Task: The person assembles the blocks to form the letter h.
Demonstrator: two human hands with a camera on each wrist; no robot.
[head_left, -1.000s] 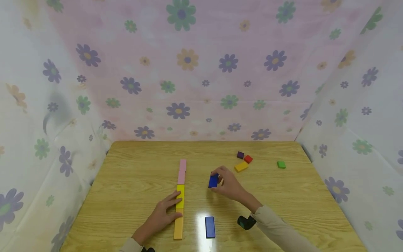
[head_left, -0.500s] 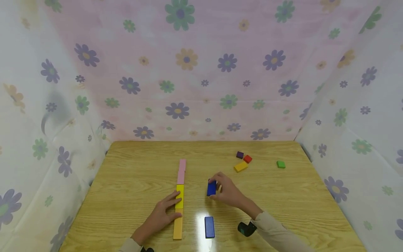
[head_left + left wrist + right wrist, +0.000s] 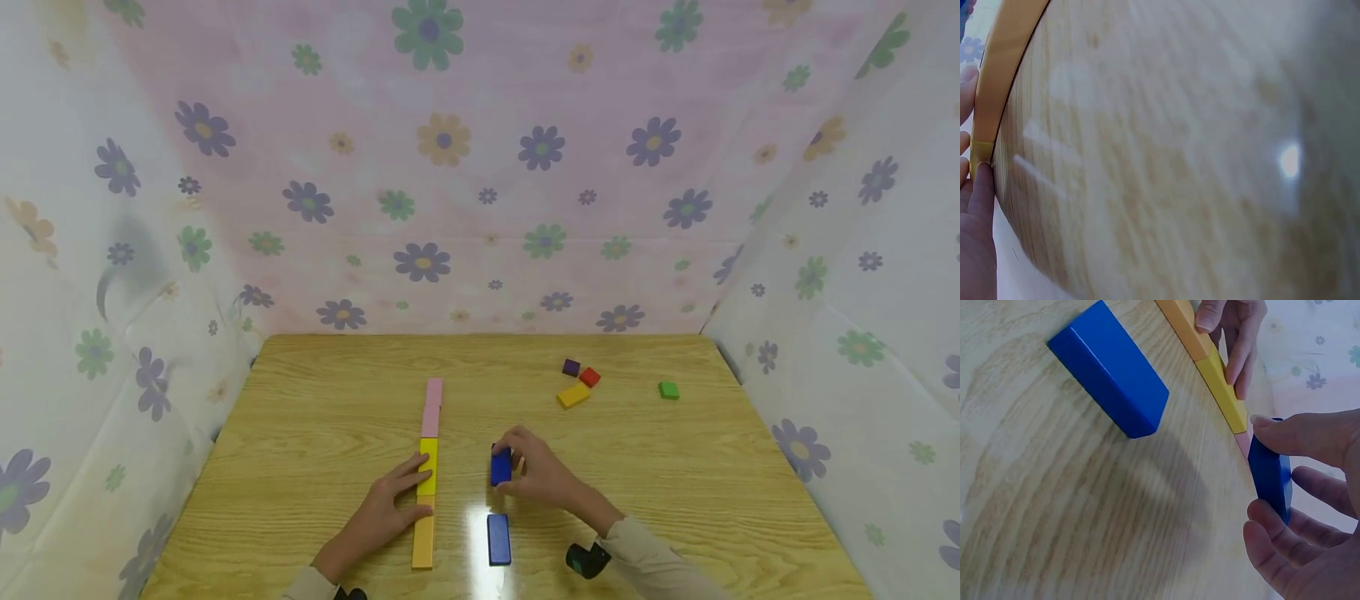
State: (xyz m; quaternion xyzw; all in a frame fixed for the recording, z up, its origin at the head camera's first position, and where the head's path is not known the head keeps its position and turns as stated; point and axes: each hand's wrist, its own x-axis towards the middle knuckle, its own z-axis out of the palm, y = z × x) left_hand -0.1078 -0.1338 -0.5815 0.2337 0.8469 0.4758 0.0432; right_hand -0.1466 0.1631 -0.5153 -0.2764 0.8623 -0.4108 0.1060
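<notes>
My right hand (image 3: 543, 471) pinches a dark blue block (image 3: 501, 467) between thumb and fingertips. In the right wrist view this held block (image 3: 1269, 475) appears tilted, with the thumb on one end. A second blue block (image 3: 498, 539) lies flat on the table, nearer to me and lined up below the held one. My left hand (image 3: 381, 512) rests its fingers on a straight row of blocks to the left. Under them are a yellow block (image 3: 427, 450) and an orange block (image 3: 423, 546). Pink blocks (image 3: 432, 408) continue the row at its far end.
Toward the back right of the wooden table (image 3: 322, 400) lie a purple block (image 3: 572, 367), a red block (image 3: 590, 377) and an orange-yellow block (image 3: 573, 396). A green block (image 3: 669, 390) sits farther right. Flower-patterned cloth (image 3: 480, 167) surrounds the table on three sides.
My right hand has brought the held blue block toward me and slightly left, closer to the blue block on the table. The left hand has stayed on the row.
</notes>
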